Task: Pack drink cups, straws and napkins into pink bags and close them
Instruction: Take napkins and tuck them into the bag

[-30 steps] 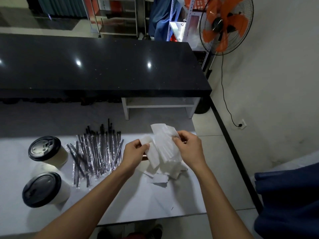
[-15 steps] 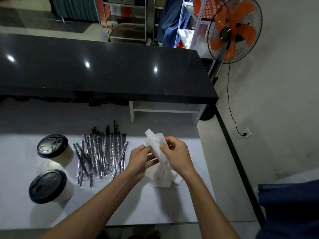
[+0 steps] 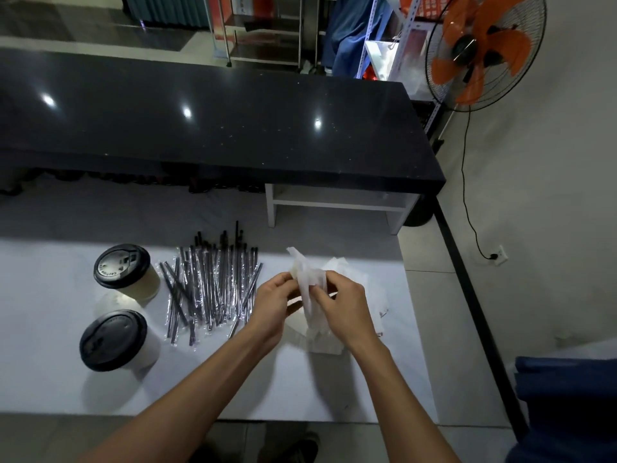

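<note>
A bunch of white napkins (image 3: 305, 274) is pinched between my left hand (image 3: 272, 307) and my right hand (image 3: 344, 307), a little above the white table (image 3: 50, 379). More napkins (image 3: 325, 345) lie in a loose pile under my hands. Several wrapped black straws (image 3: 213, 289) are spread on the table just left of my left hand. Two drink cups with black lids stand at the far left, one behind (image 3: 125, 272) and one in front (image 3: 115, 340). No pink bag is in view.
A long black counter (image 3: 217, 128) runs behind the table, with a white shelf unit (image 3: 337, 203) under its right end. An orange fan (image 3: 484, 51) stands at the back right. Blue cloth (image 3: 567, 406) lies at the lower right beyond the table's edge.
My hands have drawn closer together and folded the spread napkins into a narrower bunch. The view has shifted, so the table's things sit further right in the frame.
</note>
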Available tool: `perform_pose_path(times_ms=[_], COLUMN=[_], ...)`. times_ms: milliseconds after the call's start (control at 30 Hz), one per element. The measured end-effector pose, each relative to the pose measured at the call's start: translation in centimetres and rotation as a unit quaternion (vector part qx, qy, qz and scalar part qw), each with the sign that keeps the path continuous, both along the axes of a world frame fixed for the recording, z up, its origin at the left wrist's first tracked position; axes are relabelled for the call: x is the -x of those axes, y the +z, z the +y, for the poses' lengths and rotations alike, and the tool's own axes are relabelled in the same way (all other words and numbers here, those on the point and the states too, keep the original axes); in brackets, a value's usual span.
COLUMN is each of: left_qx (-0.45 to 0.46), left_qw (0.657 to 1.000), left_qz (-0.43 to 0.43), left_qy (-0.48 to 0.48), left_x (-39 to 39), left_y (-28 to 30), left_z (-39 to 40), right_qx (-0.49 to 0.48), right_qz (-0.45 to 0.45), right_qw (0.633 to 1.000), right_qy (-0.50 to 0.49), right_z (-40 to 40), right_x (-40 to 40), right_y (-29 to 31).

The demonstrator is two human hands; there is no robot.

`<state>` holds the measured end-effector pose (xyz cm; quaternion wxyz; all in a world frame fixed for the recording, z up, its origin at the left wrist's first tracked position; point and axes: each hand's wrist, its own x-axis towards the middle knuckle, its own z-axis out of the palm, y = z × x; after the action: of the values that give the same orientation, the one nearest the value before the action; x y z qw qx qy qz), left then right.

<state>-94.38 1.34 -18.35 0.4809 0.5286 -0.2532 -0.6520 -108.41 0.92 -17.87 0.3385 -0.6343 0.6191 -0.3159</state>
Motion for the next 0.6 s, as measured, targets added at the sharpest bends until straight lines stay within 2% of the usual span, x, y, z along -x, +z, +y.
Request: perform_pose_path(times_ms=[100, 267, 367, 467, 600], left_qx=[0.016, 0.041, 0.073, 0.131, 0.211], left_qw=[0.998, 0.994, 0.985, 0.965, 0.916], left_qz=[-0.065, -0.100, -0.151, -0.227, -0.340], left_qy=[-0.004, 0.029, 0.034, 0.025, 0.008], left_x=[-1.3, -5.1, -8.0, -11.9, -18.9], left_y=[0.3, 0.4, 0.8, 2.4, 6.1], left_z=[0.7, 2.0, 3.6, 5.6, 8.5], right_qx=[0.001, 0.008, 0.004, 0.032, 0.096], right_qz=[-0.011, -0.006, 0.014, 0.032, 0.067], right_qw=[1.000, 1.000, 0.999, 0.997, 0.987], right_qy=[-0.009, 0.012, 0.037, 0.067, 0.113], right_z=[0.6, 1.3, 1.8, 2.5, 3.3], right_x=[-1.0, -3.4, -5.8, -9.1, -14.7], right_y=[-0.1, 0.9, 2.0, 3.1, 5.6])
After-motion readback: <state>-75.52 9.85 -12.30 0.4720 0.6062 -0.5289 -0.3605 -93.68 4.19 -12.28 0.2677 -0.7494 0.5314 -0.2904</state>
